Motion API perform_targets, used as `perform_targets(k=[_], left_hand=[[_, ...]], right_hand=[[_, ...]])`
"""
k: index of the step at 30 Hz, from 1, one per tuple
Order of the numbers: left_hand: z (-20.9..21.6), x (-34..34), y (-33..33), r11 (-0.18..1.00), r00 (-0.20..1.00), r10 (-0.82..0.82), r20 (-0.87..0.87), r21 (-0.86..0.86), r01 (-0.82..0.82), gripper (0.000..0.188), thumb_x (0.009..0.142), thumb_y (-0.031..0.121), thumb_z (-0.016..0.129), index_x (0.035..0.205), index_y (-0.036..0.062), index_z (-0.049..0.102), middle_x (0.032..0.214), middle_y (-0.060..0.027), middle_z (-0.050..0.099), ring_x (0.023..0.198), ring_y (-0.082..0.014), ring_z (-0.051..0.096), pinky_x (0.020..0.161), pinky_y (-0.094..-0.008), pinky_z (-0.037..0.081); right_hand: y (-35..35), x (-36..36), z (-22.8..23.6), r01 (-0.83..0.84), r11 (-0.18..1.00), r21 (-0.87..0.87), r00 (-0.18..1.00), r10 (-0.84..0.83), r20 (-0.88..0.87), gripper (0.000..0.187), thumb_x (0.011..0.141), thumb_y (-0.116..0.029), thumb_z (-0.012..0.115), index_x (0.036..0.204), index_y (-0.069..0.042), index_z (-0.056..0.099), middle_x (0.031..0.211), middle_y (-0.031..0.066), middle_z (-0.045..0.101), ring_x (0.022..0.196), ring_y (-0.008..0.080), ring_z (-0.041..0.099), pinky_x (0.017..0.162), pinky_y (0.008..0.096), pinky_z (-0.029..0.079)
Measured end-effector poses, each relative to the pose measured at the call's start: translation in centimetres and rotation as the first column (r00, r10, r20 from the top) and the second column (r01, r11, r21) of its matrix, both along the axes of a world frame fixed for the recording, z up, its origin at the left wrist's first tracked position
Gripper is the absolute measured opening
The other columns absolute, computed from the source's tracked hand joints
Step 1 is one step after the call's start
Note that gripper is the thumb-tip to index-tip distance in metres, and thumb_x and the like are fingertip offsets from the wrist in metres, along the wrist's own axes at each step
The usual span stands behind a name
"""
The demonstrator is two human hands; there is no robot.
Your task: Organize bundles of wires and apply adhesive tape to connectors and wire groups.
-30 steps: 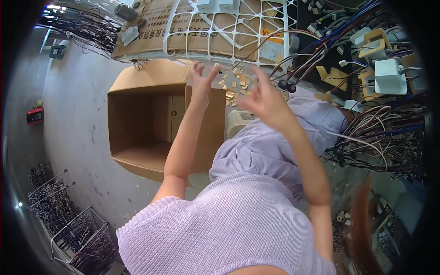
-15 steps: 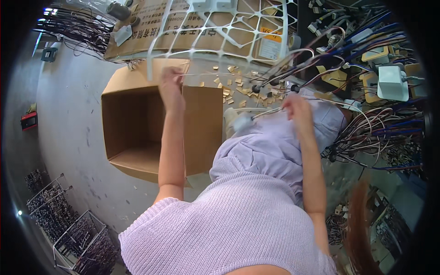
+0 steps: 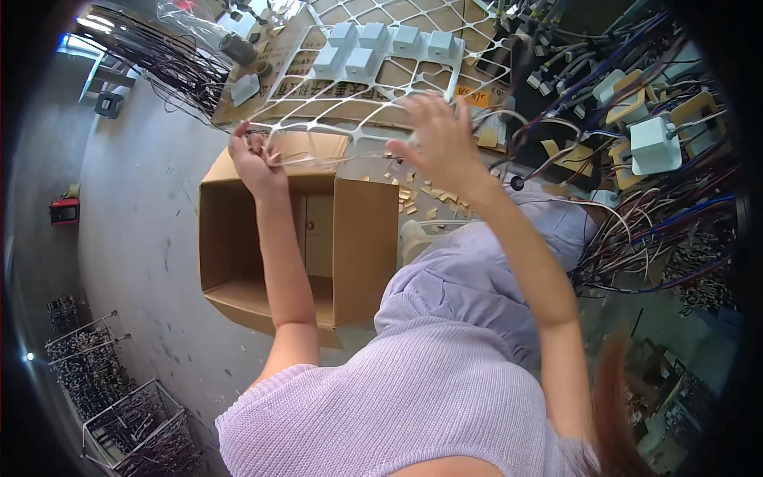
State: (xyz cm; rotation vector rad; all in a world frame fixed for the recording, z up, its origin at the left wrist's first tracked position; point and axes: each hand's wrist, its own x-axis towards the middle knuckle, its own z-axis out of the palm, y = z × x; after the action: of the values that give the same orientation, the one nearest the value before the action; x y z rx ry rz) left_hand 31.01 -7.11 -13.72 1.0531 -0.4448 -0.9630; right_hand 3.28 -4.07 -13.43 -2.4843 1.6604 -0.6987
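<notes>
My left hand is closed with curled fingers at the lattice's near left edge, above the box. A thin white cable runs from it to the right, beneath my right hand. My right hand is slightly blurred, fingers spread, over the near right side of the white lattice; whether it touches the lattice is unclear. Several white square housings stand on the lattice's far part. Below my left hand, an open cardboard box stands with its opening towards me.
Flattened cardboard with an orange label lies under the lattice. To the right are bundled cables and a white housing with a cable. Small tan pieces are scattered beyond the box. Wire racks stand lower left.
My left hand has moved left and slightly nearer. My right hand has moved left and farther out, opening over the lattice. More of the lattice and its white housings now shows.
</notes>
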Motion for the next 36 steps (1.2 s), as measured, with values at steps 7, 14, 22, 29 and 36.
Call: perform_targets(k=[7,14,22,29,36], left_hand=[[5.8,2.2,-4.0,0.921,0.859,-0.236,0.455,-0.177,0.346,0.029,0.091,0.026,0.054,0.109,0.0036,0.057,0.063,0.0073,0.032,0.047,-0.0020,0.028,0.040,-0.0179,0.019],[13.3,-1.5,-10.5,0.879,0.912,-0.107,0.397,-0.391,0.273,0.037,0.082,0.007,0.060,0.115,-0.0031,0.044,0.069,-0.0009,0.043,0.054,-0.0080,0.042,0.044,-0.0213,0.030],[8.3,-3.2,-11.1,0.767,0.161,-0.482,0.861,0.326,0.552,0.081,0.076,0.047,0.074,0.128,-0.0043,0.039,0.126,-0.0175,0.049,0.117,-0.0266,0.050,0.095,-0.0389,0.043],[0.6,0.8,-8.7,0.955,-0.560,0.139,0.817,0.038,0.293,0.050,0.073,0.027,0.075,0.113,0.0063,0.054,0.127,-0.0155,0.048,0.118,-0.0368,0.045,0.093,-0.0488,0.039],[8.3,3.5,-11.5,0.800,0.610,-0.511,0.605,0.077,0.594,0.021,0.077,-0.014,0.049,0.086,0.0045,0.052,0.087,-0.0092,0.058,0.071,-0.0181,0.060,0.062,-0.0266,0.053]], right_hand=[[-0.6,-6.8,-2.7,0.235,0.972,-0.026,0.969,-0.232,0.084,0.070,0.089,-0.059,0.049,0.128,-0.001,0.045,0.124,0.0168,0.053,0.114,0.0321,0.053,0.096,0.0515,0.037],[1.8,-5.9,-0.2,-0.242,0.931,0.272,0.965,0.261,-0.035,0.012,0.086,-0.018,0.061,0.090,-0.007,0.064,0.084,0.0096,0.065,0.085,0.0293,0.062,0.074,0.0412,0.045],[3.7,-5.3,-0.2,-0.216,0.959,-0.186,0.849,0.278,0.449,0.007,0.086,-0.010,0.060,0.089,-0.004,0.062,0.085,0.0090,0.066,0.080,0.0285,0.062,0.074,0.0371,0.044],[6.2,-7.9,2.7,-0.408,0.881,0.240,0.366,-0.083,0.927,0.014,0.093,-0.008,0.053,0.087,0.003,0.058,0.079,0.0051,0.054,0.076,0.0081,0.052,0.066,0.0230,0.042],[7.9,-11.3,0.5,-0.379,0.773,0.509,0.910,0.413,0.050,0.023,0.074,-0.029,0.066,0.079,-0.007,0.065,0.075,0.0082,0.064,0.078,0.0265,0.060,0.082,0.0379,0.039]])
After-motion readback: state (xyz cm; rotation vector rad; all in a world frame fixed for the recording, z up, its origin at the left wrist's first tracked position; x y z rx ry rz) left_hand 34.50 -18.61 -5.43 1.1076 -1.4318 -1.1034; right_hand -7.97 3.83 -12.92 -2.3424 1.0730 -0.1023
